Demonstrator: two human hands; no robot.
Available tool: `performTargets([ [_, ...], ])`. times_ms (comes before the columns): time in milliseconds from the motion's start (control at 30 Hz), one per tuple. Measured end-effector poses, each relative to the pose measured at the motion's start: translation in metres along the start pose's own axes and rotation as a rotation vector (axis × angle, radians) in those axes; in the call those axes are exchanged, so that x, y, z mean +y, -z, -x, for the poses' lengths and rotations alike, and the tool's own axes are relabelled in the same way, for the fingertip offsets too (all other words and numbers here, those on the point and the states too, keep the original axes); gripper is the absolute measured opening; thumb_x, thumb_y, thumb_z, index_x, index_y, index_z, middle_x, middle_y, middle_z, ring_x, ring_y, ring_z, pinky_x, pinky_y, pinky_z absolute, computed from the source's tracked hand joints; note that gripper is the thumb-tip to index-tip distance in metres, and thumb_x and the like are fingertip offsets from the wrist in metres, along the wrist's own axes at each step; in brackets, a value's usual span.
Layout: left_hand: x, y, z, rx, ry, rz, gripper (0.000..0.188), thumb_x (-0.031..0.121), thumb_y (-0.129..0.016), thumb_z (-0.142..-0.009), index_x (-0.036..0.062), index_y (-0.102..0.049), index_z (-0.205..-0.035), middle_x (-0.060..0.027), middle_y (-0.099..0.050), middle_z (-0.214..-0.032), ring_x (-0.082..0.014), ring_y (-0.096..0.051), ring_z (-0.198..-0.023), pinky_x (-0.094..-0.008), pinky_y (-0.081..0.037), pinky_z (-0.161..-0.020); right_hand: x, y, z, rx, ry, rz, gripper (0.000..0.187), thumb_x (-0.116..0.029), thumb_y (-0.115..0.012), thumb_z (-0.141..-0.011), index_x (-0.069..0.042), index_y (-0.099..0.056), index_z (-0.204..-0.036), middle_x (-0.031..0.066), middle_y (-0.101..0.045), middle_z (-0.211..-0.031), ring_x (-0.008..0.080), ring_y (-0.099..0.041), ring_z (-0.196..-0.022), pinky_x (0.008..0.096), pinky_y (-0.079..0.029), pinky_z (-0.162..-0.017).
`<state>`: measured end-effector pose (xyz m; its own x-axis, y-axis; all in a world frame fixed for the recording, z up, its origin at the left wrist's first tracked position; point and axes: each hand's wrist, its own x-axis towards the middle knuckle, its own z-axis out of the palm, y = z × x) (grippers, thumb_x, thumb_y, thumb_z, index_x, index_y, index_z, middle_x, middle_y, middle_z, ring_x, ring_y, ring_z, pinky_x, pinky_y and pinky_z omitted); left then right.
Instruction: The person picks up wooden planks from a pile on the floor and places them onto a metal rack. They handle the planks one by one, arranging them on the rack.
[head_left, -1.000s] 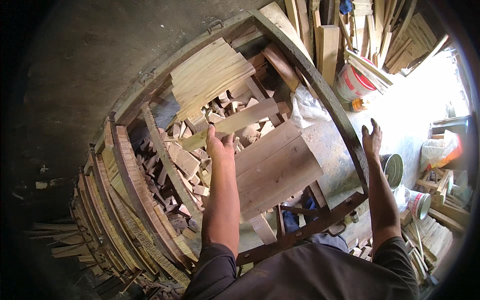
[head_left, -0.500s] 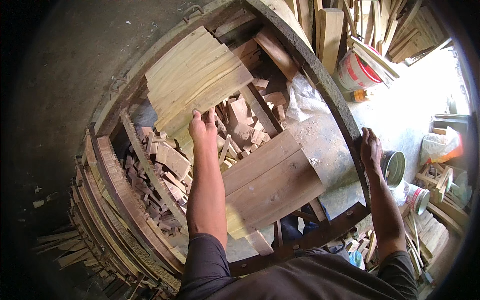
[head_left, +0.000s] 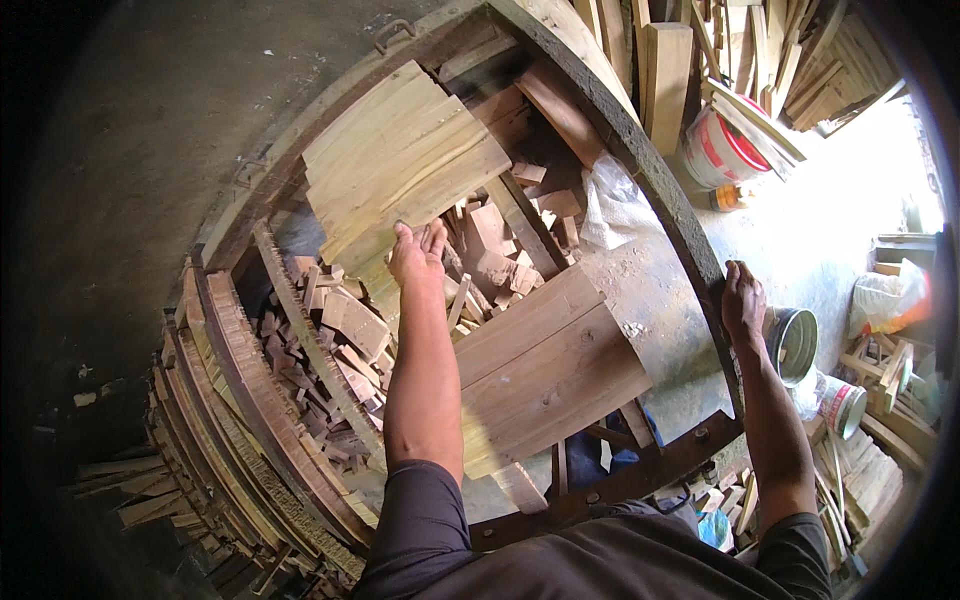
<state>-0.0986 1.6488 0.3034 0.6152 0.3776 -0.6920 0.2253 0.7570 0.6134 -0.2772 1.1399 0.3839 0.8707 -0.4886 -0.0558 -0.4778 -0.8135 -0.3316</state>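
My left hand (head_left: 418, 255) is at the near edge of a pale board panel (head_left: 400, 150), made of several planks with stepped ends. Its thumb and fingers are apart, and it holds nothing that I can see; whether a fingertip touches the panel I cannot tell. My right hand (head_left: 743, 302) has its fingers curled against the dark right rail (head_left: 668, 180) of a large frame. Closer to me, a second, browner panel (head_left: 550, 370) lies across the frame, with a narrow seam between its boards.
Wood offcuts (head_left: 350, 325) are heaped below the frame, beside a white plastic bag (head_left: 610, 205). Curved wood strips (head_left: 250, 420) are stacked on the left. To the right stand a red-and-white bucket (head_left: 725, 150), a metal tin (head_left: 795, 345) and upright planks (head_left: 665, 85).
My left hand has shifted slightly to the right along the far panel's edge, and its fingers have turned. The right hand stays on the rail. The whole view has shifted slightly.
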Motion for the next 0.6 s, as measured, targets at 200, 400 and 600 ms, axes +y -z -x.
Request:
performTargets([
  [200,-0.015,0.013,0.048,0.085,-0.279,-0.607,0.043,0.040,-0.055,-0.103,-0.0013,-0.060,-0.114,-0.0165,-0.070,-0.106,-0.0309,-0.070,-0.087,-0.0413,-0.057,-0.070,-0.007,0.002,-0.002,-0.033,-0.006,-0.019,0.036,-0.032,-0.043,-0.103,-0.007,-0.068,-0.108,0.0246,-0.070,-0.098,0.0464,-0.065,-0.094,0.0534,-0.050,-0.083],
  [400,-0.068,0.076,0.192,-0.255,-1.037,-1.481,0.057,0.030,-0.057,-0.099,-0.0050,-0.047,-0.142,-0.0273,-0.044,-0.148,-0.0424,-0.037,-0.141,-0.0512,-0.026,-0.118,-0.008,0.008,0.001,-0.045,-0.043,-0.001,0.038,-0.032,-0.041,-0.102,-0.005,-0.068,-0.106,0.0239,-0.070,-0.103,0.0450,-0.066,-0.096,0.0525,-0.050,-0.086],
  [600,-0.078,0.145,0.239,-0.359,-1.067,-1.726,0.059,0.032,-0.059,-0.096,-0.0050,-0.046,-0.140,-0.0259,-0.030,-0.158,-0.0499,-0.024,-0.146,-0.0568,-0.019,-0.121,-0.011,0.011,0.000,-0.109,0.033,0.092,0.043,-0.032,-0.037,-0.103,-0.004,-0.069,-0.110,0.0229,-0.070,-0.105,0.0432,-0.065,-0.099,0.0491,-0.049,-0.086],
])
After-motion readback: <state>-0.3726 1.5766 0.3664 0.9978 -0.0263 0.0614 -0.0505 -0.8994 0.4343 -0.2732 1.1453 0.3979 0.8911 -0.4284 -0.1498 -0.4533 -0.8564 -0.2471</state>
